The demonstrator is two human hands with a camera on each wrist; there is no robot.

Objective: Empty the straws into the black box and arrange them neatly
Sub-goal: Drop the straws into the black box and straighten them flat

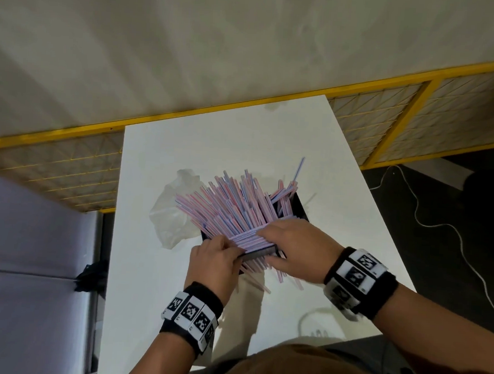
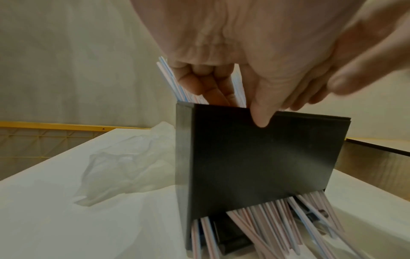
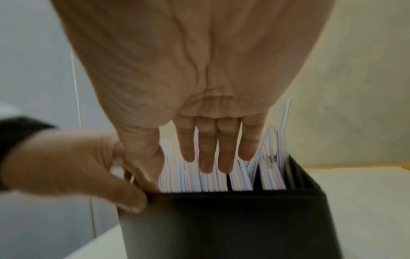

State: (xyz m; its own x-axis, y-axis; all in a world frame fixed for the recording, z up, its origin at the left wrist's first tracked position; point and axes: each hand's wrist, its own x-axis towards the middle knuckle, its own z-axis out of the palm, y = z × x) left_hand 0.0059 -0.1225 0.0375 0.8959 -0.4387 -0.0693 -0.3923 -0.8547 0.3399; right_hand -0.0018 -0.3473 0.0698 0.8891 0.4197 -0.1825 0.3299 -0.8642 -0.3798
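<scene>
Fingers [image 2: 199,82] of the left hand [image 1: 215,260] are curling over the near rim of the black box [image 2: 255,157] on the desk [image 1: 148,267], pinching it steady. Right hand [image 1: 291,247] fingers [image 3: 206,149] are lying straight, pressing the straws [image 1: 233,203] flat inside. Arranging is underway; next, judging by the strays under the box, those need gathering in.

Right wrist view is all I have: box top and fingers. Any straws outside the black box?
Observer: Yes. Loose straws stick out from under the black box on its near side.
Operator: Anything else on the table?
Observer: A crumpled clear plastic bag lies left of the box.
Operator: Left hand fingers?
Observer: The left hand curls them inside the near rim, thumb outside the wall.
</scene>
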